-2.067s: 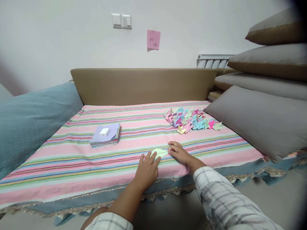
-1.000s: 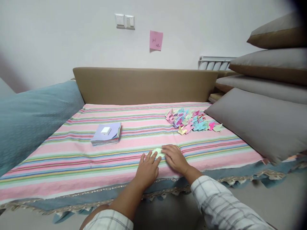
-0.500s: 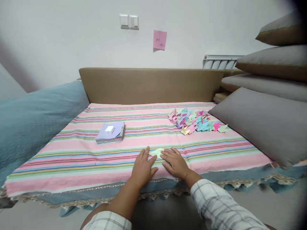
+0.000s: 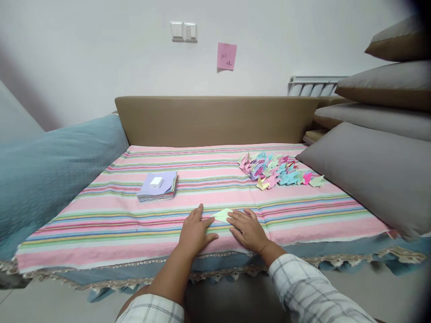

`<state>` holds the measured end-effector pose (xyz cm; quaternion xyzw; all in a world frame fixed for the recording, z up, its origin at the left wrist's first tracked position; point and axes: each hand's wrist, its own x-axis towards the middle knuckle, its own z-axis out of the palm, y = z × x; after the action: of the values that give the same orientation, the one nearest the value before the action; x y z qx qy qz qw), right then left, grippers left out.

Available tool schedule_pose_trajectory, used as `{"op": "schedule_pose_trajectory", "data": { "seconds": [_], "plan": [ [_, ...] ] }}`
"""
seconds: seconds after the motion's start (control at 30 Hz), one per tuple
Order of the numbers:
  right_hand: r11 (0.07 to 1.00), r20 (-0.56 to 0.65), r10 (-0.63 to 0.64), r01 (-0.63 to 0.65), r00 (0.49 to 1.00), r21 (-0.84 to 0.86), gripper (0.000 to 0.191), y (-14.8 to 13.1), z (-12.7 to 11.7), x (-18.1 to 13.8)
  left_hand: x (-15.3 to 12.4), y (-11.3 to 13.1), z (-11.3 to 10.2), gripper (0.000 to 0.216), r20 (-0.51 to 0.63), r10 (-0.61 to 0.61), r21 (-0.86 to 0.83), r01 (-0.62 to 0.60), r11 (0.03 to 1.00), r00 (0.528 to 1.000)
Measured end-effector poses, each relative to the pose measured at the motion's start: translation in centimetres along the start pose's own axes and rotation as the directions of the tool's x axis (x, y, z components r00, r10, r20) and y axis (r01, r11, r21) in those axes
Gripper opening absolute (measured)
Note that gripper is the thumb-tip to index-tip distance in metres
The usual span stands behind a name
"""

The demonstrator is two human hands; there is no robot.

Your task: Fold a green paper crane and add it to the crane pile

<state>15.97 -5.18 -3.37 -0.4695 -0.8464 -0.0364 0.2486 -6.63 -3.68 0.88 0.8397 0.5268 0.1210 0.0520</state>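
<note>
A pale green piece of folded paper (image 4: pixel 222 216) lies flat on the striped cloth (image 4: pixel 111 197), pointed toward the left. My right hand (image 4: pixel 248 229) rests with its fingers apart on the paper's right end and covers part of it. At the paper's left tip is my left hand (image 4: pixel 194 231), fingers spread, its index fingertip by the point. Whether that fingertip touches the paper I cannot tell. Farther back on the right sits a cluster of several colourful folded paper birds (image 4: pixel 271 170).
A stack of coloured paper sheets (image 4: pixel 156 194) with a small white block (image 4: pixel 156 182) on top stands at the left. Grey cushions (image 4: pixel 367 175) are piled along the right side. A brown backrest (image 4: pixel 215 121) closes the rear, and a blue-covered armrest (image 4: pixel 67 166) the left.
My left hand has slid left, off the middle of the green paper to its tip, so more of the paper shows. My right hand stays nearly in place. The view has shifted slightly.
</note>
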Motion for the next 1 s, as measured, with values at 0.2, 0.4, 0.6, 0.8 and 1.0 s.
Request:
{"op": "schedule_pose_trajectory", "data": {
  "seconds": [0.2,0.4,0.6,0.8,1.0],
  "plan": [
    [1.000,-0.014,-0.008,0.008,1.000,-0.010,0.031,0.0,0.1,0.0,1.0,-0.4,0.1,0.032,-0.069,-0.015,-0.100,0.008,0.995,0.998],
    [1.000,-0.016,-0.018,0.017,1.000,-0.017,0.034,-0.1,0.2,-0.1,2.3,0.6,0.6,0.018,-0.153,-0.166,-0.254,0.123,0.959,0.974],
    [0.998,-0.020,-0.036,0.035,0.999,-0.045,0.038,-0.2,0.0,0.0,2.9,1.3,1.0,0.013,-0.153,-0.179,-0.244,0.139,0.960,0.972],
    [0.994,-0.012,-0.061,0.059,0.998,-0.092,0.043,-0.2,0.2,0.0,3.2,1.3,1.2,0.010,-0.149,-0.203,-0.248,0.162,0.955,0.968],
    [0.993,0.006,-0.043,0.043,0.999,-0.106,0.043,-0.5,0.3,0.2,3.2,1.4,1.3,0.010,-0.154,-0.161,-0.159,0.136,0.978,0.975]
  ]
}}
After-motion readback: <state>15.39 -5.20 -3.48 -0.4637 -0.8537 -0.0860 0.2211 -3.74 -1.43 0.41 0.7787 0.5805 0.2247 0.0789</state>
